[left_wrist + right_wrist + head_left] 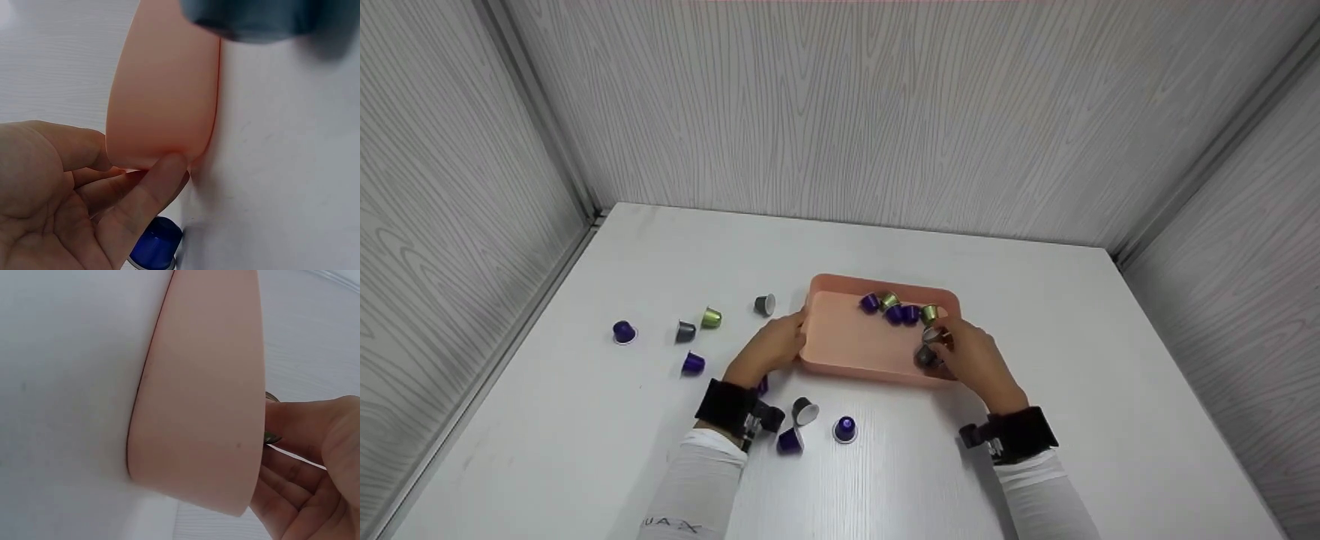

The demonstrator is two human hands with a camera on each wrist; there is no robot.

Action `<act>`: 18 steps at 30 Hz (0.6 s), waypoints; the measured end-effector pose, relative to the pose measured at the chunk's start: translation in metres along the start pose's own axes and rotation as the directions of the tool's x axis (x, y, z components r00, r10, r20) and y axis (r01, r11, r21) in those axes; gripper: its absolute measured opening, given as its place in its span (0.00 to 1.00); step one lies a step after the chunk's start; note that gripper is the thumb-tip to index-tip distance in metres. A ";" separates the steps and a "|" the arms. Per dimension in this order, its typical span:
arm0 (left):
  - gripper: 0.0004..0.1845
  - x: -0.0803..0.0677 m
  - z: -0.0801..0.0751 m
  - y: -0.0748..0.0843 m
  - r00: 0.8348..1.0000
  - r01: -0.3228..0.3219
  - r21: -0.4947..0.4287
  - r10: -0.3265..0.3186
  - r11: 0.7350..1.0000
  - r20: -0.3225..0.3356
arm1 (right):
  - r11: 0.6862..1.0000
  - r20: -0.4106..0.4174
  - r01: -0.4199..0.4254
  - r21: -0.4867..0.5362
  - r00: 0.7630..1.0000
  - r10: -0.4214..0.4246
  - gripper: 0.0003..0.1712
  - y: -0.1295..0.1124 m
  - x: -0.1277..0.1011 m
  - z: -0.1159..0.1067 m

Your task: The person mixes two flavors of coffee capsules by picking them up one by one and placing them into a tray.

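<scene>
From the head view, a pink tray [847, 345] sits mid-worktop [585, 450]. The left hand [769, 349] rests at the tray's 9 o'clock edge, fingers curled against its wall to steady it. The right hand [971, 356] is at the tray's 4 o'clock corner, fingers closed on a grey capsule [928, 355] just inside the rim. A row of capsules [896, 309], purple and green, lies along the tray's 12 to 2 o'clock side. Loose capsules [690, 330] lie on the worktop out toward 9 o'clock, well apart from the tray, and three more [817, 427] sit at 6 o'clock between the two wrists.

I judge the step in hand to be setting a capsule into the tray; the next move would call for loosening the right fingers so the capsule stays inside the wall, then reaching for a loose one.

From the left wrist view, the tray [163, 95] fills the top middle. The left hand [62, 197] lies at 7 o'clock, one fingertip pressed on the tray's corner, the other fingers loosely bent and holding nothing. A blue capsule [157, 247] stands at 6 o'clock, just beside the fingers.

From the right wrist view, the tray's wall [202, 399] runs down the middle. The right hand [309, 461] is at 4 o'clock beyond the rim, fingers bent round a dark capsule [271, 437] touching the rim; most of it is hidden.
</scene>
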State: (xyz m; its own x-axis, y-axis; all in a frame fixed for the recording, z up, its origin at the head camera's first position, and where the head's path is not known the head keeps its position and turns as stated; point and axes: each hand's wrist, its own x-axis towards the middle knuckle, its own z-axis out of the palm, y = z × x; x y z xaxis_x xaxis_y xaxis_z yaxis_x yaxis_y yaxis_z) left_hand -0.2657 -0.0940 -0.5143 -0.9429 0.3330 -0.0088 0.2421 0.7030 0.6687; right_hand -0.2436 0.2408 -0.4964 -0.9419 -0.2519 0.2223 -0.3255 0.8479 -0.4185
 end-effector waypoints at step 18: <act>0.27 -0.001 0.000 0.001 0.999 -0.029 -0.004 0.029 1.000 -0.014 | 0.997 0.041 0.077 -0.011 0.996 -0.076 0.18 -0.006 -0.004 0.009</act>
State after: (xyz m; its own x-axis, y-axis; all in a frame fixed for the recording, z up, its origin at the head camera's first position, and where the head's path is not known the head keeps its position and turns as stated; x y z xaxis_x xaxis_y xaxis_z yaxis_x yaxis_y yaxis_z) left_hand -0.2644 -0.0941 -0.5136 -0.9387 0.3441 0.0214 0.2685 0.6904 0.6718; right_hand -0.2388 0.2323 -0.5024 -0.9168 -0.3348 0.2176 -0.3961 0.8312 -0.3902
